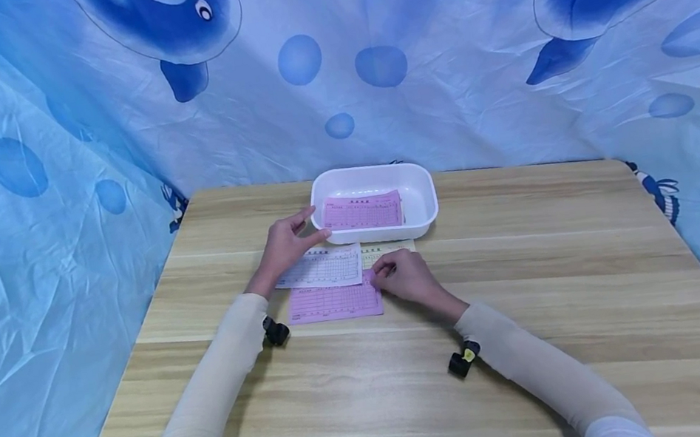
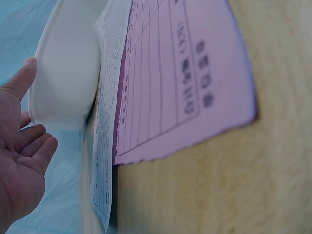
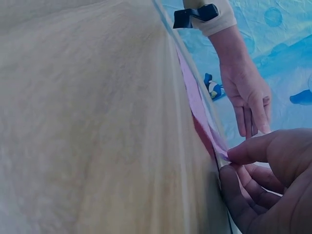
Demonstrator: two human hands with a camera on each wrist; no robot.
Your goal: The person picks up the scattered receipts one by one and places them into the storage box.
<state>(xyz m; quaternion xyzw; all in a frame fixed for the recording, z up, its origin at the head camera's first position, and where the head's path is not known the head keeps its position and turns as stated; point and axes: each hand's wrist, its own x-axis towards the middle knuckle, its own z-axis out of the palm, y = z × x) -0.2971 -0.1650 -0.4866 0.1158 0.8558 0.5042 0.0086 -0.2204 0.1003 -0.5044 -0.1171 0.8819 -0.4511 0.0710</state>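
Observation:
At the left end of a white plastic tub (image 1: 422, 197), my left hand (image 1: 283, 248) touches the rim with its thumb and fingers spread loosely. The left wrist view shows the thumb at the rim (image 2: 32, 90) and the other fingers slightly bent. Inside the tub lies a pink printed slip (image 1: 362, 211). My right hand (image 1: 407, 275) pinches the upper right corner of another pink slip (image 1: 335, 304) between thumb and index finger. A white printed slip (image 1: 324, 271) overlaps that slip's top, and a yellowish slip (image 1: 388, 248) shows partly behind the right hand.
All of this rests on a wood-grain table (image 1: 529, 253), with the tub near its back edge. Blue patterned cloth (image 1: 441, 101) hangs behind and at both sides. A small black camera (image 1: 276, 332) is strapped to the left wrist, another (image 1: 462, 361) to the right.

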